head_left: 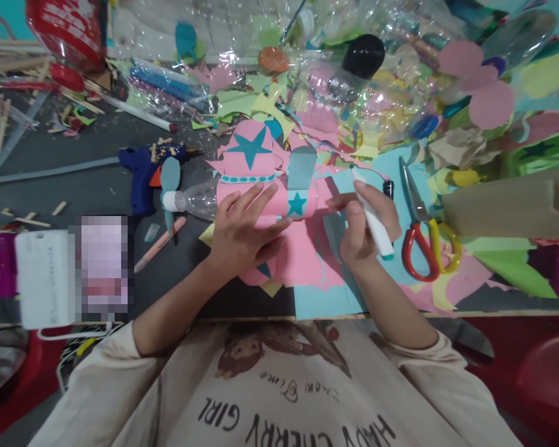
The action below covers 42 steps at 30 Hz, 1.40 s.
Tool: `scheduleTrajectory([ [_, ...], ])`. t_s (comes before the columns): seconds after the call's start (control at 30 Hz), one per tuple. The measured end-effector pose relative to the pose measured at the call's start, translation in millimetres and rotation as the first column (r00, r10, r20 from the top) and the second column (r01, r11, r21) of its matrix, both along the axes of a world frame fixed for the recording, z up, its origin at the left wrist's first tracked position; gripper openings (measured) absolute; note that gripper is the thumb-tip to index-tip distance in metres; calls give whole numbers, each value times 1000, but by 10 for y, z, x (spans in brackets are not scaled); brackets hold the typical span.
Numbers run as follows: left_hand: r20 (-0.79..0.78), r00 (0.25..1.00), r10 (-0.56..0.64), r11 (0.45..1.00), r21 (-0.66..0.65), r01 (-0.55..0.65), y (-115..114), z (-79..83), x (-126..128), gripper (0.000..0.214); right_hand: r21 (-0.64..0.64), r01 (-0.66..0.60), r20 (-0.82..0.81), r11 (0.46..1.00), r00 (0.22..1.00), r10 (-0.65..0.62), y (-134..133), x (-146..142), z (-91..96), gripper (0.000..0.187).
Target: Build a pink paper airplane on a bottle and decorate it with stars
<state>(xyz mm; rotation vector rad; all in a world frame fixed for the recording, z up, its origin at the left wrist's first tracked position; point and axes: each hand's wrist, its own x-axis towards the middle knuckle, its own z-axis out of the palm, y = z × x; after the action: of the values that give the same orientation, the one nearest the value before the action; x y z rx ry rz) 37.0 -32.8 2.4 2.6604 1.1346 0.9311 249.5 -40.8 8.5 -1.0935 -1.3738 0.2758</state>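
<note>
A clear plastic bottle (200, 202) lies on its side, wrapped in pink paper with teal stars and paper wings. A grey-blue paper propeller (170, 174) sits at its white cap. My left hand (245, 226) rests on the wrapped body with its fingers spread, pressing it from above. In my right hand (370, 220) a white marker (372, 217) is gripped, its teal end pointing down toward me. The right forefinger reaches toward the bottle's tail end. Pink and light blue paper (326, 301) lie under the bottle.
Red-and-yellow-handled scissors (419, 233) lie right of my right hand. A blue glue gun (140, 174), a peach pen (161, 244), a white power bank (46, 279) and a phone (105, 264) are at left. Paper scraps, caps and plastic bottles crowd the far side; a cardboard piece (507, 202) lies right.
</note>
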Motion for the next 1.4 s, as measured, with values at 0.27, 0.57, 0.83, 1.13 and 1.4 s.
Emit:
scheduleTrajectory([
  [0.27, 19, 998, -66, 997, 38, 66, -58, -32, 26, 29, -290, -176, 26, 941, 981, 192, 120, 80, -115, 41],
  [0.57, 93, 981, -170, 984, -37, 174, -21, 31, -70, 28, -376, -272, 135, 886, 930, 343, 221, 316, -208, 44],
  [0.83, 380, 908, 178, 981, -2, -192, 57, 105, -136, 39, -285, -205, 197, 936, 943, 266, 265, 460, -78, 43],
  [1.13, 178, 963, 203, 974, 67, -218, 81, 65, -155, 32, -307, -311, 152, 900, 917, 368, 309, 558, -142, 39],
  [1.4, 86, 996, 36, 983, 174, -51, 137, -22, -58, 20, -374, -250, -78, 893, 968, 239, 257, 275, -205, 34],
])
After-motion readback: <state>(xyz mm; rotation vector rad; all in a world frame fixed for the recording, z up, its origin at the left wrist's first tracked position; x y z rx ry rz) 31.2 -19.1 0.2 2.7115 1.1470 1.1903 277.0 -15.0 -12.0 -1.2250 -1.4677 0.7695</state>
